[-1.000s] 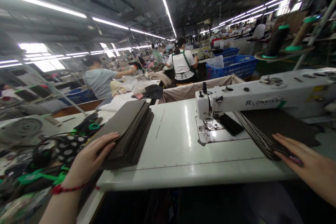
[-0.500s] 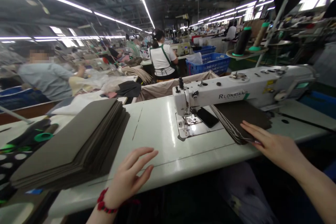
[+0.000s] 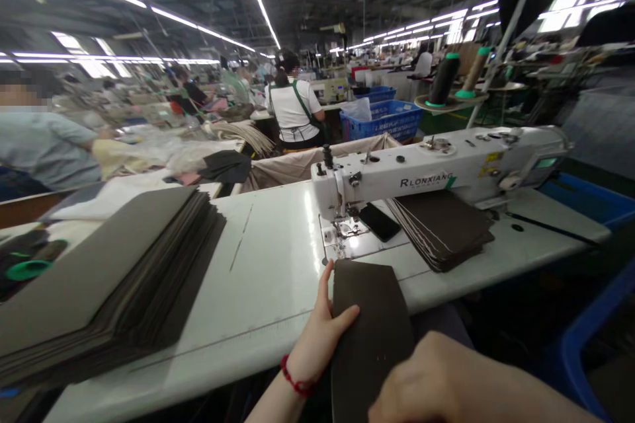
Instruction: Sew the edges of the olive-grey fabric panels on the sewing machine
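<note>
Dark panel [image 3: 371, 344] before RLONXIANG sewing machine [image 3: 436, 172]

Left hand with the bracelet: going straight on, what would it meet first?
The left hand already touches the dark panel; beyond that, probably the stacked panels, though depth is hard to judge.

Around the left wrist [image 3: 278, 400] — a thin red bracelet [image 3: 294, 378].

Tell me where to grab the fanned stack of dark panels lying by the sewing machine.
Grip the stack of dark panels at its near edge, coming from the front of the sewing table. That edge faces you and sits clear of the machine arm behind the stack. The sheets lie flat and fanned, so take the whole thickness at once to keep them together.
</note>
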A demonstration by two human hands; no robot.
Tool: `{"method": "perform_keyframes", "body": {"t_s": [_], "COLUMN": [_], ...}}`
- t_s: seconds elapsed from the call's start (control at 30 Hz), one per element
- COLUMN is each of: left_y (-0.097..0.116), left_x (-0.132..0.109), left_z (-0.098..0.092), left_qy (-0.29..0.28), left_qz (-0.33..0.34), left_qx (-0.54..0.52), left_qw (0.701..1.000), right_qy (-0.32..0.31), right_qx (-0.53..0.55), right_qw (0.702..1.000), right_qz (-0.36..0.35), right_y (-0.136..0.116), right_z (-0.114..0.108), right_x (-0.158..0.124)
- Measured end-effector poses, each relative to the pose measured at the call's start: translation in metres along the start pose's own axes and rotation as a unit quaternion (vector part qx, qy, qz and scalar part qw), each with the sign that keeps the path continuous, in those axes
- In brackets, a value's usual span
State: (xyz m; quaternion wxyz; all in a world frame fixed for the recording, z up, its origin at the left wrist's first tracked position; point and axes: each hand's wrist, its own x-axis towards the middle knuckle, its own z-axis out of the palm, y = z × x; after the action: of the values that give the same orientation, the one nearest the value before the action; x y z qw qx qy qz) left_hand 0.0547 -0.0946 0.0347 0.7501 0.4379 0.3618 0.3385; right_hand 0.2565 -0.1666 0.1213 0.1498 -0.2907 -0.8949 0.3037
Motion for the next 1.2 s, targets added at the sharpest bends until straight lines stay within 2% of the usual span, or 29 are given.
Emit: {"method": "perform_keyframes", "body": {"t_s": [0.07,0.1,0.13,0.23,0.33,0.43,0.57,0.67,0.77,0.87,0.93,1.07,1.2], "left_y": [0.000,0.000,0.000,0.000,-0.001,-0.006,-0.010,-0.005,0.005,0.012,0.013,0.014,0.017], "left_x": [-0.008,-0.012,-0.017,-0.027,-0.031,-0.029,-0.019,-0.013,-0.013,-0.013,-0.007,0.023,0.052], "left_z": [-0.015,-0.025,-0.035,-0.064,-0.083,-0.092,-0.096,-0.094,-0.090,-0.090,-0.092,-0.094,-0.089], "left_qy": [0.067,0.102,0.136,0.215,0.269,0.231,0.128,0.036,0.013,0.022,0.052,0.106,0.099], "left_qz": [0.048,0.079,0.108,0.160,0.195,0.204,0.179,0.154,0.139,0.132,0.129,0.141,0.152], "left_qx": [0.066,0.120,0.183,0.389,0.543,0.649,0.742,0.775,0.786,0.789,0.789,0.778,0.763], "left_qw": [0.994,0.984,0.968,0.881,0.771,0.695,0.633,0.612,0.602,0.599,0.599,0.603,0.620], "right_qy": [0.058,0.100,0.131,0.168,0.192,0.204,0.183,0.144,0.111,0.106,0.108,0.119,0.123], "right_qx": [-0.051,-0.135,-0.233,-0.312,-0.332,-0.346,-0.335,-0.297,-0.247,-0.235,-0.239,-0.248,-0.249], "right_qw": [0.994,0.975,0.939,0.884,0.852,0.840,0.870,0.909,0.939,0.942,0.937,0.932,0.933], "right_qz": [0.077,0.145,0.215,0.306,0.356,0.365,0.312,0.254,0.212,0.216,0.231,0.238,0.229], "right_y": [0.034,0.053,0.072,0.121,0.145,0.146,0.136,0.138,0.149,0.161,0.167,0.174,0.177], "right_z": [-0.015,-0.024,-0.034,-0.059,-0.066,-0.055,-0.020,0.008,0.021,0.023,0.022,0.026,0.030], "right_x": [0.008,0.010,0.011,0.015,0.019,0.026,0.054,0.082,0.102,0.104,0.099,0.089,0.089]}}
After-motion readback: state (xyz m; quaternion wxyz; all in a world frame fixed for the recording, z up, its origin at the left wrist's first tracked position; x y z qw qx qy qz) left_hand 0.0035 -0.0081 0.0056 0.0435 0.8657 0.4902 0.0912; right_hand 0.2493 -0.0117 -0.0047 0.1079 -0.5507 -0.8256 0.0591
